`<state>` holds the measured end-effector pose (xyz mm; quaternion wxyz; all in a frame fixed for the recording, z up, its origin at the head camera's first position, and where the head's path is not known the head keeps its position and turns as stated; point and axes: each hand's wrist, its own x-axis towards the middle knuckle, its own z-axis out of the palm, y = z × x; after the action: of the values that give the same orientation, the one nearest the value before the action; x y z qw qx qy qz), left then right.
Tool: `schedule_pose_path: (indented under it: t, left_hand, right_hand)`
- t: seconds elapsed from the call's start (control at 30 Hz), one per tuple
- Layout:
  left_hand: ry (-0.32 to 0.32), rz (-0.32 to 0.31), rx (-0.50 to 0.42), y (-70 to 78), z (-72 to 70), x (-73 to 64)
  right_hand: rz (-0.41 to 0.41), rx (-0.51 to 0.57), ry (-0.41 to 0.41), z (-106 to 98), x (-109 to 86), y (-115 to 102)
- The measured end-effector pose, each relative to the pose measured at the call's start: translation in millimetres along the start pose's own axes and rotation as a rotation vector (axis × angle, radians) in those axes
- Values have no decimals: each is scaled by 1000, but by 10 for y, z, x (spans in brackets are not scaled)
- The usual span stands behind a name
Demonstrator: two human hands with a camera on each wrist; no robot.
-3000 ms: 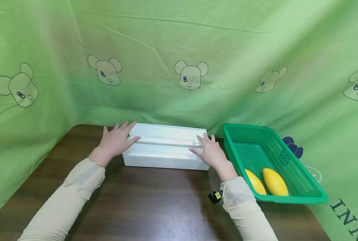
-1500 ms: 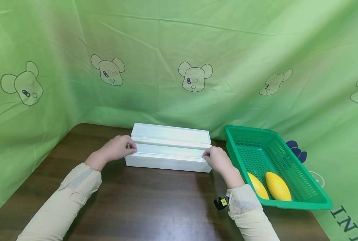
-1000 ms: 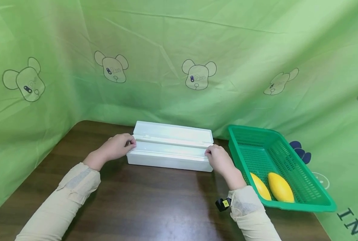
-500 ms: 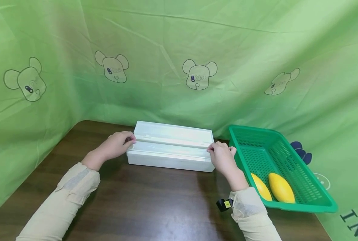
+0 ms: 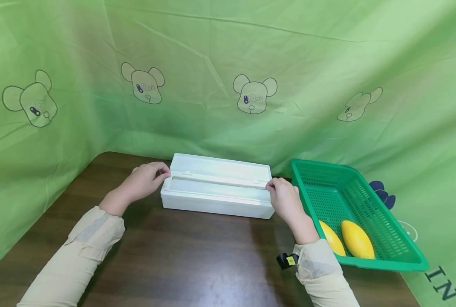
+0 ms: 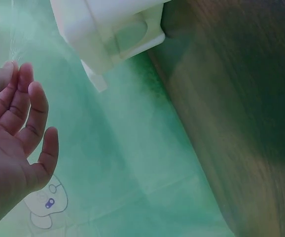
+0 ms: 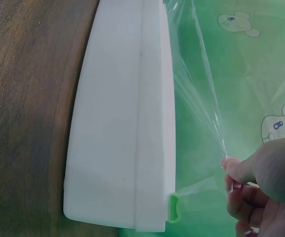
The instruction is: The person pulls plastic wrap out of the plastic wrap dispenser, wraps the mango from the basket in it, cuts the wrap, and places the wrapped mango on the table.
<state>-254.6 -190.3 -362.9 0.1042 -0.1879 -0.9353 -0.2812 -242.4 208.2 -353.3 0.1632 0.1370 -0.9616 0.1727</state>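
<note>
A long white cling film dispenser (image 5: pixel 216 206) sits at the back of the table, its lid (image 5: pixel 220 167) swung back. Clear cling film (image 7: pixel 216 118) stretches up from it in the right wrist view. My left hand (image 5: pixel 143 180) pinches one corner of the film between thumb and fingertips, above the dispenser's left end. Over the right end, my right hand (image 5: pixel 287 200) pinches the other corner. In the left wrist view, film wrinkles gather at the left fingertips (image 6: pixel 25 71). A small green piece (image 7: pixel 174 207) sticks out at the dispenser's edge in the right wrist view.
A green plastic basket (image 5: pixel 320 164) stands right of the dispenser, close to my right forearm. Two yellow mango-like fruits (image 5: pixel 357 239) lie in its near end. A green printed curtain (image 5: pixel 197 119) hangs behind the brown wooden table (image 5: pixel 197 260).
Both hands first lay spread over the dispenser's ends, then came to pinch the film at its front. Since then they have risen and moved back slightly, drawing the film up.
</note>
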Motion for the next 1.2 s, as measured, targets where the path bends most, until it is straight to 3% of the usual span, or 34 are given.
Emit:
schedule_pose_path:
  t: [0.33, 0.9, 1.2]
  left_hand:
    - [23, -22, -15, 43, -71, -37]
    - [82, -24, -48, 161, -211, -116]
    - [131, -11, -42, 247, -281, -172]
  right_hand:
    - [-31, 63, 57, -61, -33, -8]
    - [-60, 74, 141, -240, -63, -71]
    - [-46, 80, 136, -308, -83, -114]
